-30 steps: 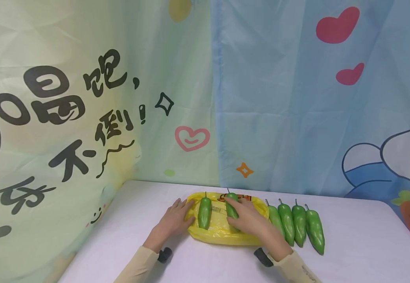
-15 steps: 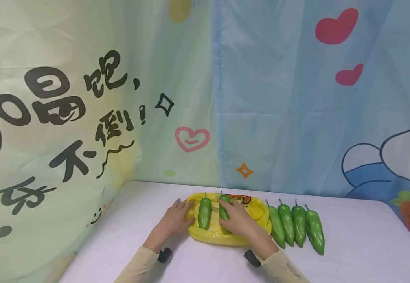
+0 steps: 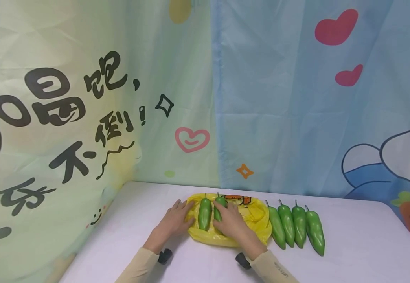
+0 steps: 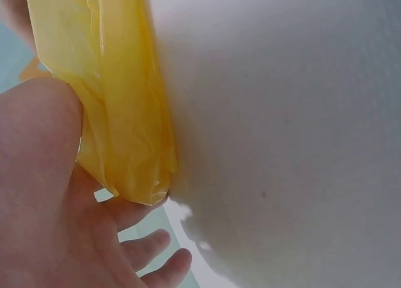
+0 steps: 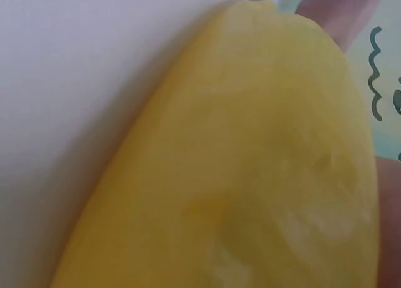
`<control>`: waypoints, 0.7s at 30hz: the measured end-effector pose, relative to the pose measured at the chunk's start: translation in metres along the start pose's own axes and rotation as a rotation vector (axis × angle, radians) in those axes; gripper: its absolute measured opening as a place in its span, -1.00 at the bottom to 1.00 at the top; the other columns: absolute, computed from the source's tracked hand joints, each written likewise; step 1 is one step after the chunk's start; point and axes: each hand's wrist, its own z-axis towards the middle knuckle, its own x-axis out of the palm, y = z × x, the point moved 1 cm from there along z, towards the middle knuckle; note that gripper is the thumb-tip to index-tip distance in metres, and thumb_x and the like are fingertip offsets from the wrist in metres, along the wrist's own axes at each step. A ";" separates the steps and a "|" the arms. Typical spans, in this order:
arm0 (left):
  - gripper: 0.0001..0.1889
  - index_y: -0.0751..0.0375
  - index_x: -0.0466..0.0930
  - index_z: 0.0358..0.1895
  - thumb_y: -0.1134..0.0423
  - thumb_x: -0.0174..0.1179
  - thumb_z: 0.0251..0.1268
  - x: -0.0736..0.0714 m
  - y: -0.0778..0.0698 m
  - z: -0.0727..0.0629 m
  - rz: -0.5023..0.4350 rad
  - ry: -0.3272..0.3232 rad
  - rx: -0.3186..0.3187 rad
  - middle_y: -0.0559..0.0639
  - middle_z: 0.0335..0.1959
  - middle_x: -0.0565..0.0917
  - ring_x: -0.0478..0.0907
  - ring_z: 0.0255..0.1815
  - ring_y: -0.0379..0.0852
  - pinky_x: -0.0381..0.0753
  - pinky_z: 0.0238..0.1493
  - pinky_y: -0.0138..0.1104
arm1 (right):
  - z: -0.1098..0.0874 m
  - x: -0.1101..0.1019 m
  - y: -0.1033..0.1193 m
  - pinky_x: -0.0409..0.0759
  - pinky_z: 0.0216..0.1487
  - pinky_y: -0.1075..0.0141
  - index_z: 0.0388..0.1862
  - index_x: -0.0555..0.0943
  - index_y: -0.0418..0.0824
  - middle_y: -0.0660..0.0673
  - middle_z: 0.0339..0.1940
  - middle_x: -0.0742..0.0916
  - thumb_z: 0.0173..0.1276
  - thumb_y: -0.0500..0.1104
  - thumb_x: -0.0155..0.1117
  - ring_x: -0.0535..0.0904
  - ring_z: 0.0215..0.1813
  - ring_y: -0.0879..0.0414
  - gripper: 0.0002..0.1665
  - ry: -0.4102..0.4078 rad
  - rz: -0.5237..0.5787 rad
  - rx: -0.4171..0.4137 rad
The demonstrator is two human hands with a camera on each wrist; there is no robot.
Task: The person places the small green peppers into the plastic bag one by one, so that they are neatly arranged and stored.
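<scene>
A yellow plastic bag (image 3: 207, 238) lies on the white table with its mouth spread wide. My left hand (image 3: 172, 221) pinches its left rim; in the left wrist view the thumb is on one side of the yellow film (image 4: 128, 113) and a finger on the other. One long green pepper (image 3: 205, 214) lies in the left part of the bag, stem away from me. Just right of it, my right hand (image 3: 234, 223) holds a second green pepper (image 3: 217, 216), partly covered by the fingers. The bag's wall (image 5: 250, 144) hides most of that hand in the right wrist view.
Several more green peppers (image 3: 299, 226) lie side by side on the table (image 3: 360, 239), close to the bag's right side. A printed cloth backdrop (image 3: 268, 118) rises behind the table and along its left.
My right hand has moved left with its pepper, from the middle of the bag to close beside the other pepper. The left hand has stayed at the bag's left rim.
</scene>
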 end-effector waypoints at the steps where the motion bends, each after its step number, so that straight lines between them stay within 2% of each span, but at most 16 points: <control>1: -0.37 0.04 0.28 0.53 -0.03 0.10 0.46 0.000 0.000 0.000 0.001 0.000 0.001 0.23 0.53 0.32 0.10 0.59 0.34 0.18 0.55 0.20 | 0.000 0.002 0.000 0.45 0.32 -0.31 0.50 0.39 -0.11 -0.57 0.40 0.40 0.30 -0.12 0.35 0.31 0.43 -0.44 -0.22 -0.010 -0.009 0.000; 9: -0.37 0.10 0.28 0.52 0.00 0.10 0.47 -0.001 -0.001 -0.002 0.005 -0.005 0.018 0.28 0.51 0.33 0.11 0.58 0.37 0.20 0.53 0.22 | 0.001 0.011 0.008 0.46 0.31 -0.31 0.49 0.40 -0.16 -0.57 0.34 0.44 0.26 -0.13 0.38 0.34 0.39 -0.42 -0.20 -0.088 -0.059 -0.001; 21: -0.37 0.12 0.29 0.51 0.00 0.12 0.46 0.001 0.002 0.000 0.016 -0.007 0.026 0.28 0.50 0.34 0.12 0.57 0.37 0.23 0.51 0.23 | 0.001 0.018 0.012 0.48 0.28 -0.30 0.48 0.41 -0.16 -0.58 0.34 0.43 0.27 -0.11 0.39 0.33 0.39 -0.45 -0.21 -0.114 -0.080 0.005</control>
